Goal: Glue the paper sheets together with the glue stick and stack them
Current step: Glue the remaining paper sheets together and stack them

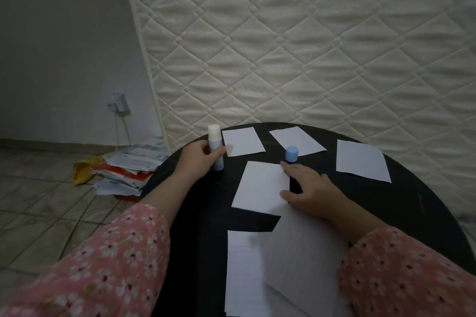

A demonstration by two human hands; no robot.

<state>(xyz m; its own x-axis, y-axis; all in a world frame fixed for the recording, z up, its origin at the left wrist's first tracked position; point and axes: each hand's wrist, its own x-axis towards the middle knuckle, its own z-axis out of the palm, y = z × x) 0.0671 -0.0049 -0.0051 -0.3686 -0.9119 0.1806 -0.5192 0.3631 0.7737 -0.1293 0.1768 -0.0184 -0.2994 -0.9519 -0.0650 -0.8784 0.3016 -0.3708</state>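
At frame centre, right hand [307, 189] presses spread fingers on the middle paper sheet [261, 186]. Left hand [199, 156] grips the uncapped glue stick [215, 149] upright, centre-left. Risk: sheet slides when glued; cap [291, 154] gets knocked.

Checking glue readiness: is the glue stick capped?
Uncapped: glue stick in left hand shows its white tip; blue cap stands apart.

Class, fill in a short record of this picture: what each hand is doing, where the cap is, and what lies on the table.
left hand: grips the uncapped glue stick, upright on the table
right hand: fingers rest on the middle paper sheet
cap: stands beyond the right hand
other sheets: three farther back, more nearest the person
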